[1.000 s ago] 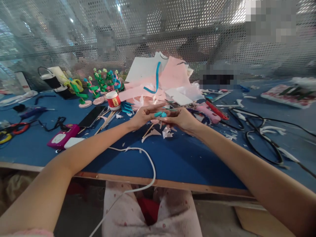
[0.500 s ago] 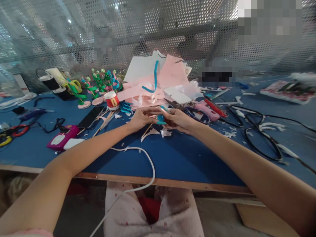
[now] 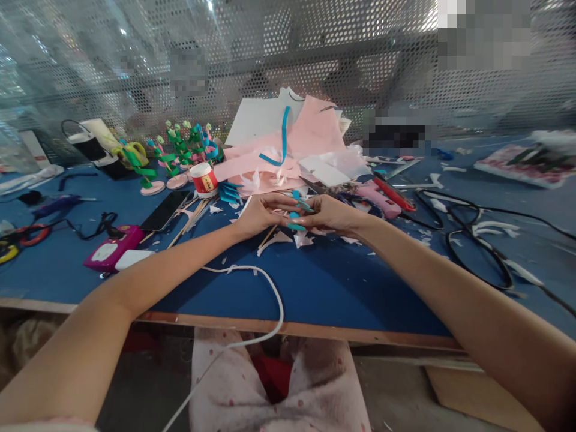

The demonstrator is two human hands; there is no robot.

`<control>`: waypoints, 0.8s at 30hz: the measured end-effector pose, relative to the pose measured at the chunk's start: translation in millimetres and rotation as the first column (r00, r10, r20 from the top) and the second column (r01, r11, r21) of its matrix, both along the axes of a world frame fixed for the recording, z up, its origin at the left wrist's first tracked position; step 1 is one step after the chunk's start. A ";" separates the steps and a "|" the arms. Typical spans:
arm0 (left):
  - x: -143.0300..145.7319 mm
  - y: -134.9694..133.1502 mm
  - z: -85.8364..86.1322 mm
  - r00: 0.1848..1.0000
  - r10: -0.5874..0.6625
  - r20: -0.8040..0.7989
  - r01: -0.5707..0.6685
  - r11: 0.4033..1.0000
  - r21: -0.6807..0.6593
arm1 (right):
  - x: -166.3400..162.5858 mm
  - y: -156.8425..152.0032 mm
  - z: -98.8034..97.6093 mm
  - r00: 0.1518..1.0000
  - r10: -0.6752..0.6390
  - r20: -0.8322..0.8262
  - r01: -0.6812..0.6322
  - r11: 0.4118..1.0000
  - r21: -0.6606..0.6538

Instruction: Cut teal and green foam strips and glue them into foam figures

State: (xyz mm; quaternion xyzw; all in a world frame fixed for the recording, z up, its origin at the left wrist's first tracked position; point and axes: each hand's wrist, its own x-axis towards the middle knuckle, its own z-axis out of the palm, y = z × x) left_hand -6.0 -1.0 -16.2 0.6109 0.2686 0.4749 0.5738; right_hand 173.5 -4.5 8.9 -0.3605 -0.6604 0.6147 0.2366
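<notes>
My left hand (image 3: pixel 256 214) and my right hand (image 3: pixel 330 214) meet over the middle of the blue table (image 3: pixel 324 288). Both pinch a small teal paper strip (image 3: pixel 296 211) between their fingertips. The strip is curled and partly hidden by my fingers. White paper scraps (image 3: pixel 288 239) lie on the table just under my hands. A pile of pink and white paper sheets (image 3: pixel 297 150) sits right behind them.
Green and teal paper flowers on stands (image 3: pixel 173 159), a red-and-white jar (image 3: pixel 203 180), a phone (image 3: pixel 166 210), wooden sticks (image 3: pixel 191 219), a pink device (image 3: pixel 112 249). A pink glue gun (image 3: pixel 380 201) and black cables (image 3: pixel 477 246) lie right. A white cable (image 3: pixel 265 288) drops over the front edge. Perforated metal screen behind.
Both hands stayed together and shifted slightly toward me and lower. The teal strip turned between the fingertips. The scissors-like dark blades seen half a second ago are out of sight.
</notes>
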 end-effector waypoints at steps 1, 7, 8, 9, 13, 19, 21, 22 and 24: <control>-0.4 0.1 -0.4 1.000 -0.012 -0.007 0.012 1.000 0.012 | 1.1 0.4 0.6 1.000 0.004 0.019 -0.004 1.000 0.006; -3.5 1.8 -2.8 0.992 -0.109 -0.056 0.110 0.994 0.013 | 4.1 -1.5 7.7 0.994 0.057 0.097 -0.062 0.997 0.045; -3.9 2.1 -2.6 0.990 -0.127 -0.062 0.127 0.992 0.001 | 4.3 -2.1 8.8 0.992 0.067 0.110 -0.073 0.996 0.052; -4.3 2.2 -2.3 0.987 -0.146 -0.063 0.145 0.989 -0.013 | 4.6 -2.5 9.6 0.990 0.075 0.123 -0.083 0.995 0.062; -5.5 2.0 0.3 0.975 -0.220 -0.024 0.217 0.973 -0.076 | 6.3 -2.5 10.2 0.987 0.056 0.152 -0.074 0.991 0.114; -3.7 0.8 0.5 0.979 -0.193 -0.067 0.190 0.980 -0.052 | 3.3 -4.6 10.3 0.979 -0.008 0.203 -0.033 0.980 0.199; -2.6 0.6 -0.3 0.985 -0.154 -0.079 0.151 0.988 -0.039 | 1.2 -5.8 10.3 0.976 -0.003 0.216 -0.043 0.978 0.206; -2.2 0.5 -0.5 0.987 -0.136 -0.081 0.133 0.990 -0.036 | 0.5 -6.2 10.1 0.976 0.003 0.216 -0.048 0.978 0.205; -1.7 0.5 -0.8 0.991 -0.108 -0.078 0.106 0.994 -0.034 | -0.2 -6.3 9.4 0.979 0.010 0.205 -0.052 0.978 0.201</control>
